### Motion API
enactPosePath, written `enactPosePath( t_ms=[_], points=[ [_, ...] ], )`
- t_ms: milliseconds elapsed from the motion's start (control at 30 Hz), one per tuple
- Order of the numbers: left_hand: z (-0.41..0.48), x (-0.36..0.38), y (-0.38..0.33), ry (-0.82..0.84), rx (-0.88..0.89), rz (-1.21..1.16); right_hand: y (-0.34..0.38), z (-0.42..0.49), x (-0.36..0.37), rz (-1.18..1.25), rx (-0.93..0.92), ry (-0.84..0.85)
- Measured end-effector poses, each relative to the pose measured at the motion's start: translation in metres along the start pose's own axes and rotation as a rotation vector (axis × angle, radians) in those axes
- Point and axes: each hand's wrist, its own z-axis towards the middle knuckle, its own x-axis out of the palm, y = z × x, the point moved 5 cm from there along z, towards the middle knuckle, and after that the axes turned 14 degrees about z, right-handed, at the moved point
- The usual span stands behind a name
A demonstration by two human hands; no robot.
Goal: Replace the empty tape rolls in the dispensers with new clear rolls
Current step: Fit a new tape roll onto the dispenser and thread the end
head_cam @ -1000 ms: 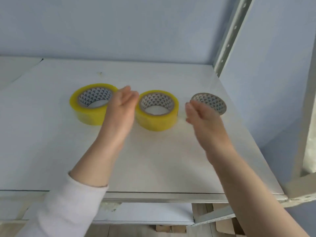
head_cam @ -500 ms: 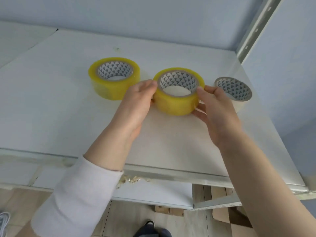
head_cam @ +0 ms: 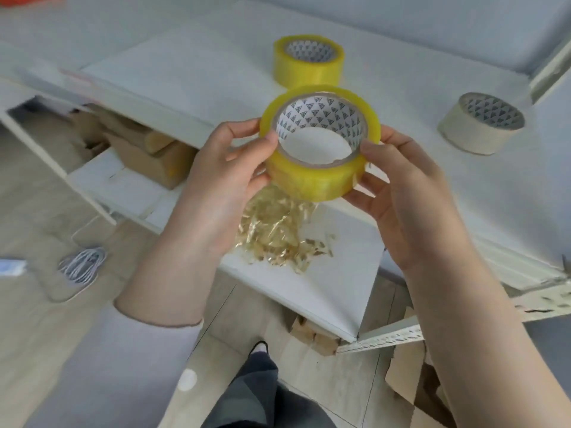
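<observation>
Gripping a yellow tape roll (head_cam: pixel 318 168) past the shelf edge (head_cam: pixel 463 239), both hands.

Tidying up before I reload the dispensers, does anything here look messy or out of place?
Yes: a crumpled wad of used tape hangs from the shelf edge, below the held roll.

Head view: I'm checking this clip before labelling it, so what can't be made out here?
- Dispensers: none in the head view.
- Loose end of the held tape roll: not discernible; left hand and right hand cover its sides.
- Boxes on the lower shelf: blurred, partly hidden under the top shelf.
</observation>
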Motion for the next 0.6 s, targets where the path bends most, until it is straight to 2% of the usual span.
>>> enactPosePath(
  t_ms=[300,600],
  points=[
    [-0.095,-0.121,0.033,-0.22,-0.098,-0.098,-0.08,-0.059,0.081,-0.092,0.197,0.276],
    [-0.202,-0.28,0.111,-0.486,-0.278,-0.181,-0.227,-0.14,0.188,-0.193,0.485,0.488]
  ],
)
